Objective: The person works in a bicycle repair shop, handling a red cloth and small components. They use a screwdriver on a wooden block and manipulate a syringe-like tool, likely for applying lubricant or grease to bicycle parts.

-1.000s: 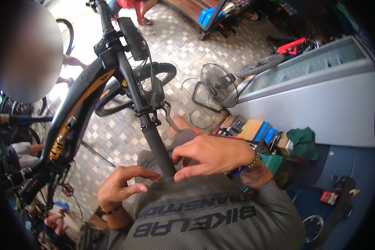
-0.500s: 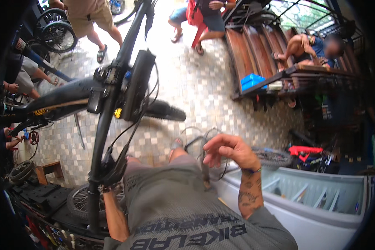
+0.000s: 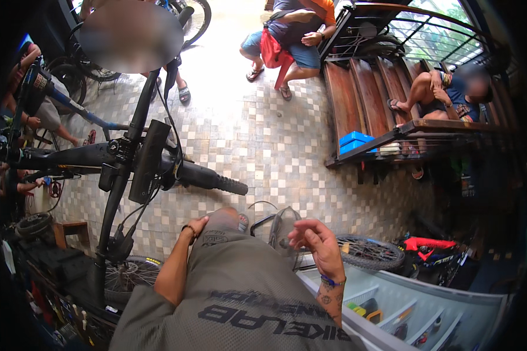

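My left hand (image 3: 197, 227) lies against the upper leg of my shorts, fingers laid along the cloth and partly hidden. Out in front of my right side, my right hand (image 3: 315, 238) is raised, its fingers loosely bent and apart with nothing in them. A black bicycle (image 3: 70, 157) stands at the left, its handlebar (image 3: 112, 205) running across the view near my left arm, with cables curving from it. The bicycle's front tyre (image 3: 216, 180) points toward the middle of the floor. Neither hand touches the bicycle.
At the lower right is a glass-topped case (image 3: 404, 298) with divided compartments. Beside it lie a wheel (image 3: 369, 251) and a red bike part (image 3: 428, 245). A wooden bench (image 3: 357, 99) holds a blue box (image 3: 355, 142) and a seated person (image 3: 436, 96). Other people are farther off.
My left hand has left the area by the handlebar's near end and now lies on my leg. My right hand sits slightly lower. The bicycle appears farther left as the view shifted.
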The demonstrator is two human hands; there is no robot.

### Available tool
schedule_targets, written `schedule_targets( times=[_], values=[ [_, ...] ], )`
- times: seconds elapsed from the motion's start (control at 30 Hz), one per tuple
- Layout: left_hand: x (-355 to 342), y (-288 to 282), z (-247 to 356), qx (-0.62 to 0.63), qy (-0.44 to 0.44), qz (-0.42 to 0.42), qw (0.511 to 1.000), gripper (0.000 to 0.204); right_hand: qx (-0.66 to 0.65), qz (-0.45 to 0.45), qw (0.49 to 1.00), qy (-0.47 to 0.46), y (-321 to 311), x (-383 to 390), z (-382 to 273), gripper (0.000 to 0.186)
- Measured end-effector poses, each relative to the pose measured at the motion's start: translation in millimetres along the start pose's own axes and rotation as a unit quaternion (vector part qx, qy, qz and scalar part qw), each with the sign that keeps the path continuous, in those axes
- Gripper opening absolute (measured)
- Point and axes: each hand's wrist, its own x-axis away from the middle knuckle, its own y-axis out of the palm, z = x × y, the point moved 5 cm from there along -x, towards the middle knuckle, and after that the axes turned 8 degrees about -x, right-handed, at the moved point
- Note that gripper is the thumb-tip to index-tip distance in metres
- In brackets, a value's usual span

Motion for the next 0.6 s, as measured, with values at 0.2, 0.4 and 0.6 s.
schedule_targets(
  times=[0.2, 0.4, 0.6],
  values=[
    [-69.6, 45.1, 114.2, -0.221, 0.085, -0.063, 0.969, 0.071, 0.017, 0.113, 0.993, -0.025, -50.2, -2.6, -13.4, 0.034],
    [-124.1, 85.4, 254.2, -0.237, 0.148, -0.075, 0.957, 0.078, 0.028, 0.128, 0.991, -0.041, -62.8, -74.5, -34.1, 0.032],
    [-226.7, 85.5, 329.3, -0.3, 0.098, -0.038, 0.948, 0.087, 0.085, 0.063, 0.994, -0.004, -71.1, -186.4, -81.5, 0.032]
  ],
)
